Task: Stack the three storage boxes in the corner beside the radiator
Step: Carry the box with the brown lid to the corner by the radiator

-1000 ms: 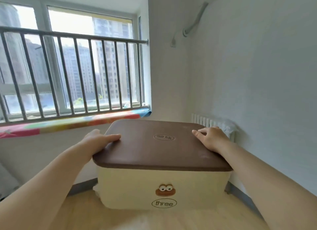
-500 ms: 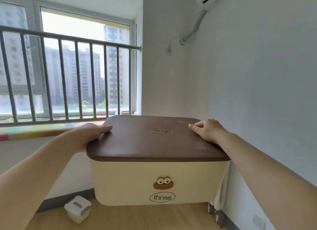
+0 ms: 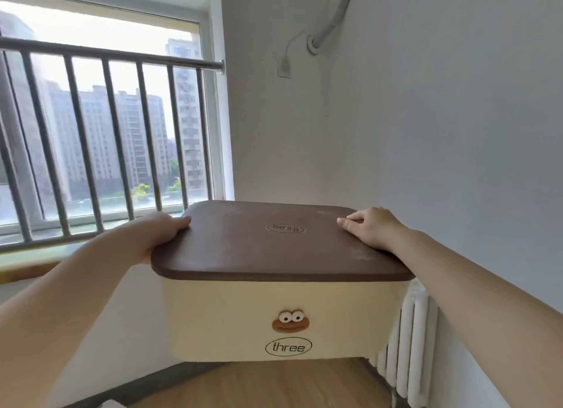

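A cream storage box (image 3: 231, 322) with a brown lid (image 3: 243, 246) and a "three" label is held up in the air in front of me, above the wooden floor. My left hand (image 3: 161, 231) grips the lid's left edge. My right hand (image 3: 373, 226) lies over the lid's right edge, thumb on top. The white radiator (image 3: 408, 346) stands against the right wall, just behind and below the box's right side. The other two boxes are not in sight.
The window with a metal guard rail (image 3: 109, 57) and its sill (image 3: 36, 255) fills the left. White walls meet in the corner (image 3: 323, 151) behind the box. A wall socket (image 3: 284, 69) and a hose (image 3: 332, 20) hang high up. Wooden floor (image 3: 274, 386) shows below.
The box has risen from floor height to well above the floor, both hands still on its lid. My view has tilted up and closer to the corner; the small white bin has left the picture.
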